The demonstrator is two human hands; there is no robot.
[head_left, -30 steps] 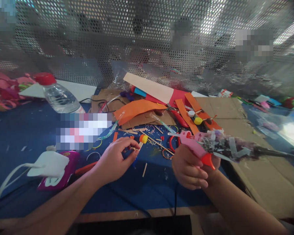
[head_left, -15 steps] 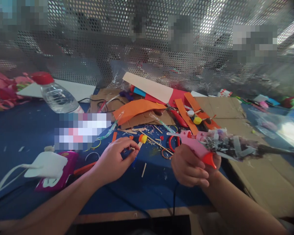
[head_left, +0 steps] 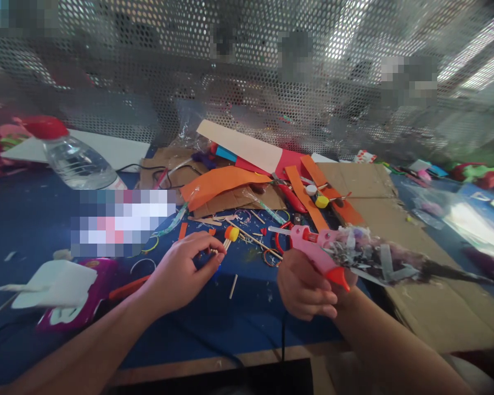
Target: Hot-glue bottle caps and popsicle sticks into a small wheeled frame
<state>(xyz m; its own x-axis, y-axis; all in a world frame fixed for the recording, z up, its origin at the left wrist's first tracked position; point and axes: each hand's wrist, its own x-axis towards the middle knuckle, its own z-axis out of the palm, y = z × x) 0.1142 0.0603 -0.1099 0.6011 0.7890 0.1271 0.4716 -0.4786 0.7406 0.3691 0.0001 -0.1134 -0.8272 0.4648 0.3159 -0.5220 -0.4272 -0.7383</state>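
My left hand (head_left: 191, 269) pinches a few thin wooden sticks (head_left: 226, 243) between thumb and fingers. A small yellow-and-orange cap (head_left: 231, 233) sits at the sticks' upper end. My right hand (head_left: 307, 285) is wrapped round the grip of a pink hot glue gun (head_left: 310, 244), with an orange trigger below its body. The gun's rear is bundled in clear tape and dark residue. Its nozzle points left, towards the cap, with a gap between them. A loose short stick (head_left: 233, 286) lies on the blue table below the cap.
A water bottle (head_left: 80, 162) with a red lid stands at left, behind a purple power strip (head_left: 72, 302) with a white plug (head_left: 53, 282). Orange strips (head_left: 226, 184), red-handled pliers (head_left: 292, 198), scraps and cardboard (head_left: 432, 274) lie about. A perforated metal screen (head_left: 247, 82) rises behind.
The whole scene has shifted slightly left in the view. Both hands keep their holds, and the glue gun and cap stay about the same distance apart.
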